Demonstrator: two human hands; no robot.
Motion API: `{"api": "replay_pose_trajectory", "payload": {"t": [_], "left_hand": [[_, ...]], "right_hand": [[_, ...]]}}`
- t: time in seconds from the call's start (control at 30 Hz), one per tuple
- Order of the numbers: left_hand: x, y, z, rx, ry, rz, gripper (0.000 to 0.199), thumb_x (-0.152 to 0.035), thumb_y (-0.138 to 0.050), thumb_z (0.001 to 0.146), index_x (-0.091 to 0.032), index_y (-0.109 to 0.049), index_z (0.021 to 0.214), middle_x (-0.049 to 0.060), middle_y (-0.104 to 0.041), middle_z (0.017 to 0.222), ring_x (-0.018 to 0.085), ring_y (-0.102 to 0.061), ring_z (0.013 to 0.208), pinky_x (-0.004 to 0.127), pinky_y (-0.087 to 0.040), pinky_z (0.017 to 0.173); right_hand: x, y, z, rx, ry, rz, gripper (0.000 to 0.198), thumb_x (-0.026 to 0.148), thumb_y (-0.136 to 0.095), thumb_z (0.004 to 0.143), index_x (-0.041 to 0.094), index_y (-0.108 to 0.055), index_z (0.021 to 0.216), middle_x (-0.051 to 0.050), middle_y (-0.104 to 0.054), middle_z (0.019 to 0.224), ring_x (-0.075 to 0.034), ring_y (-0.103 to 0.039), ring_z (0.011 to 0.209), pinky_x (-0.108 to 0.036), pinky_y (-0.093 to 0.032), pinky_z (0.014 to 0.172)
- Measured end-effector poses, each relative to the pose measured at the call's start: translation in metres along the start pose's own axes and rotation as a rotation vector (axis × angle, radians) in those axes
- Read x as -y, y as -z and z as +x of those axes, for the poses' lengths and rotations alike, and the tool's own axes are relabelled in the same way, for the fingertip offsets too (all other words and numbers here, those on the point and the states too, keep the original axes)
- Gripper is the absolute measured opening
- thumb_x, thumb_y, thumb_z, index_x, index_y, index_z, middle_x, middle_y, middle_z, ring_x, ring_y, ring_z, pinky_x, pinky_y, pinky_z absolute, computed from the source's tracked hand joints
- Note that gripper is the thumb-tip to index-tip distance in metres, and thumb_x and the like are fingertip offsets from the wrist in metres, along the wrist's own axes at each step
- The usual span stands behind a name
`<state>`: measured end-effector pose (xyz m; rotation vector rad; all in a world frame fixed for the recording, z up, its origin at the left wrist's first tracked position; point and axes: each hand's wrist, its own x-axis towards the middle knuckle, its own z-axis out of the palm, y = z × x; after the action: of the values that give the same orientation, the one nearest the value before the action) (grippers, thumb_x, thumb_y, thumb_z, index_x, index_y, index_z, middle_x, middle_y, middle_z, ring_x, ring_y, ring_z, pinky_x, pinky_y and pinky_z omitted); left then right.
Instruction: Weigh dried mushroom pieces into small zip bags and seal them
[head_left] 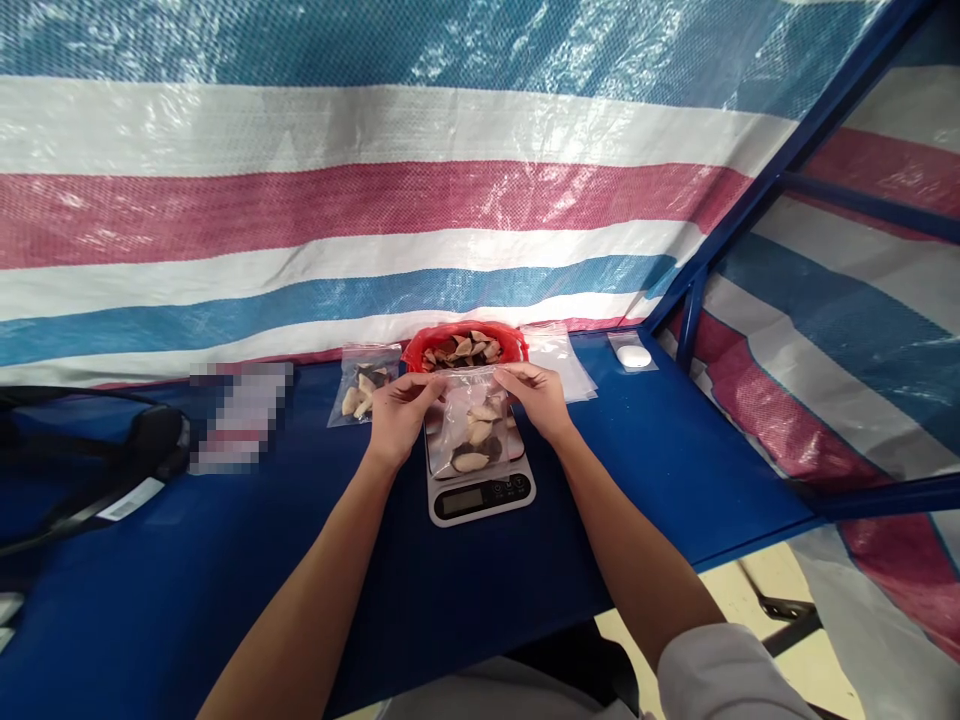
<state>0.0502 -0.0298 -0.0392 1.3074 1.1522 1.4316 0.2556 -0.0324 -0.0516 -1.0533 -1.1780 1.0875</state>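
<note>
A clear zip bag (457, 425) with several pale and dark dried pieces inside is held upright over a white kitchen scale (486, 512). My left hand (397, 412) pinches the bag's top left corner. At the top right corner, the fingers of my right hand (541, 396) are closed on the same bag's edge. The bag covers much of the scale's plate, and I cannot tell whether it rests on it. Just behind stands a red plastic bag (516, 342), open and full of similar dried pieces (469, 348).
Another filled zip bag (365, 385) lies left of the red bag. Flat clear bags (562, 365) lie to its right, near a white rounded object (634, 356). A black strap-like item (154, 455) is on the blue table (660, 480). Striped sheeting (360, 210) hangs behind.
</note>
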Motion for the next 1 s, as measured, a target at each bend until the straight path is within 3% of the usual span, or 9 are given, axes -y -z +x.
{"api": "replay_pose_trajectory", "payload": {"t": [0.3,0.67,1.0], "left_hand": [[-0.0003,-0.0023,-0.0036,0.039,0.071,0.028,0.037,-0.049,-0.085,0.066,-0.015,-0.077,0.079,0.006,-0.078,0.080,0.019,-0.069,0.071,0.029,-0.056,0.070],[-0.0037,-0.0031,-0.0051,0.020,0.021,0.053,0.032,-0.045,-0.085,0.066,-0.016,-0.077,0.077,0.007,-0.079,0.082,0.020,-0.070,0.075,0.032,-0.057,0.077],[-0.0046,-0.0071,-0.0075,0.035,0.048,0.051,0.038,-0.048,-0.086,0.064,-0.014,-0.079,0.080,0.008,-0.079,0.081,0.018,-0.068,0.068,0.029,-0.056,0.067]], "right_hand": [[-0.0020,-0.0019,-0.0007,0.008,0.055,-0.055,0.039,0.059,-0.076,0.074,0.022,-0.077,0.084,-0.003,-0.078,0.081,-0.021,-0.073,0.078,-0.034,-0.060,0.073],[0.0017,-0.0021,-0.0030,0.019,0.039,-0.029,0.035,0.056,-0.078,0.073,0.022,-0.078,0.081,-0.002,-0.077,0.078,-0.020,-0.071,0.073,-0.034,-0.059,0.071],[0.0051,-0.0046,-0.0064,0.009,0.056,-0.014,0.031,0.053,-0.079,0.074,0.023,-0.079,0.081,-0.002,-0.077,0.076,-0.022,-0.073,0.072,-0.036,-0.062,0.070]]}}
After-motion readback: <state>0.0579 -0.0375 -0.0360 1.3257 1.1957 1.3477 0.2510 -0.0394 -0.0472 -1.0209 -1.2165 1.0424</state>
